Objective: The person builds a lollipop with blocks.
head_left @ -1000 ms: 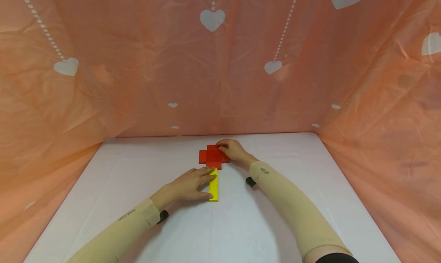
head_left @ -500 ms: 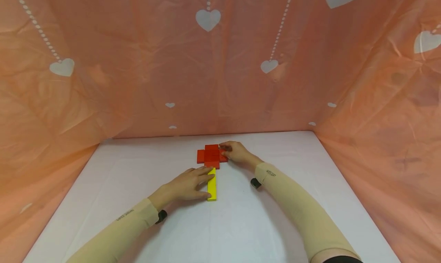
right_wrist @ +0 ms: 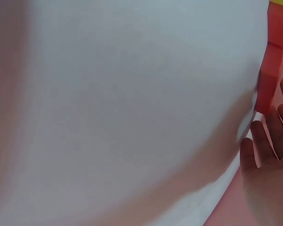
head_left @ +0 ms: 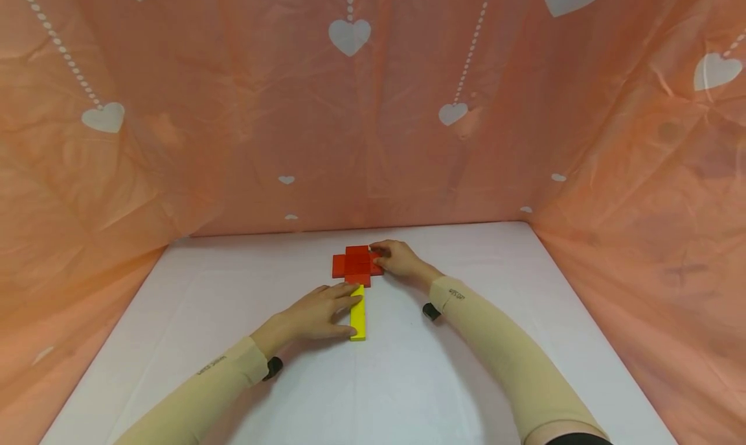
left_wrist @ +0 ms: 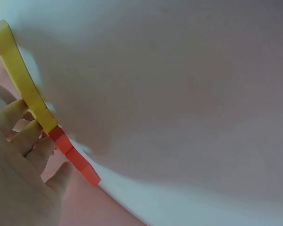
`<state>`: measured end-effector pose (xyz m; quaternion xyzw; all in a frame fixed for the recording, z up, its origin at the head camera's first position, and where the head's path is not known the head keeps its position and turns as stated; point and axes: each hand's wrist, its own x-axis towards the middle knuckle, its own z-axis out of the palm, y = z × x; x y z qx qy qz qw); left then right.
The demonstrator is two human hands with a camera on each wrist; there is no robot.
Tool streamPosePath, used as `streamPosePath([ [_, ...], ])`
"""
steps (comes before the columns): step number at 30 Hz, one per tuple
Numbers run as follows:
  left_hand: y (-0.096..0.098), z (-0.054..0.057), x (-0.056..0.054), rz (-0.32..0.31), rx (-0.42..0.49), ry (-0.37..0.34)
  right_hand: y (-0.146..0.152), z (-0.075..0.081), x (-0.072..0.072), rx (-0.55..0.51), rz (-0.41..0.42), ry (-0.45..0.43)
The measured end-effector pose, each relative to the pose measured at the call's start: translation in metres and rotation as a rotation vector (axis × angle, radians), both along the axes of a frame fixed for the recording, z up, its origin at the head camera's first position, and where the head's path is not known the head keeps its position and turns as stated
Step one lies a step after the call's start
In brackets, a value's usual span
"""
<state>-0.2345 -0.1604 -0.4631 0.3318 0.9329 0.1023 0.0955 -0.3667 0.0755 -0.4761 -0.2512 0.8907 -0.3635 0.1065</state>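
Several flat red blocks (head_left: 357, 263) form a plus shape near the far edge of the table. From the near arm of the plus, a long yellow block (head_left: 358, 319) runs toward the person. My left hand (head_left: 315, 312) lies beside the yellow block with spread fingers touching its left side and far end, the thumb at its near end. At the right arm of the plus is my right hand (head_left: 399, 260), its thumb and fingertips at the red block there, partly covering it. In the right wrist view its fingers look fairly straight beside the red blocks (right_wrist: 271, 70).
The blocks lie on a white table (head_left: 373, 399). Behind and along both sides hangs a pink-orange curtain (head_left: 262, 108) printed with white hearts. Both forearms wear beige sleeves (head_left: 501, 361), with a small black device (head_left: 431, 311) under each wrist.
My right hand has shifted slightly right and nearer, off the corner by the far red block, onto the right one. The left hand keeps its place. The head view has turned slightly.
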Motion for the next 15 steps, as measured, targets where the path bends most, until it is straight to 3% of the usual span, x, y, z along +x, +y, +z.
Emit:
streamPosePath([
  [9, 0.000, 0.001, -0.004, 0.021, -0.012, 0.015, 0.004, 0.012, 0.009, -0.097, -0.067, -0.087],
  [15, -0.006, 0.000, -0.007, 0.054, -0.003, 0.073, 0.016, 0.025, 0.016, -0.076, -0.062, 0.031],
])
